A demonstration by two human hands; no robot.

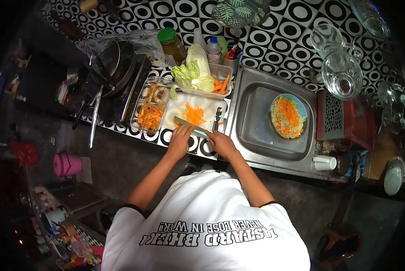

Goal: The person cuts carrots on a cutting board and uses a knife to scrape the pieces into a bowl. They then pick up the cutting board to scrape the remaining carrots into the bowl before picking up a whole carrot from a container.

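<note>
My right hand (221, 143) is closed around the handle of a knife (182, 121), whose blade points left over the white cutting board (173, 110). Curled at the board's near edge, my left hand (180, 142) has its fingers against the near side of the blade; whatever lies under them is hidden. Just beyond the blade is a pile of thin carrot strips (194, 114). A black-handled tool (217, 116) lies at the board's right side. Behind the board, a napa cabbage (197, 67) rests on a plastic container (225, 71) with carrot pieces (222, 86).
A clear divided container (134, 118) of orange food sits left of the board, beside a stove with a pan (116, 67). To the right, a bowl (305, 108) of shredded cabbage and carrot stands in the steel sink (252, 151). Glassware (342, 74) hangs or stands at upper right.
</note>
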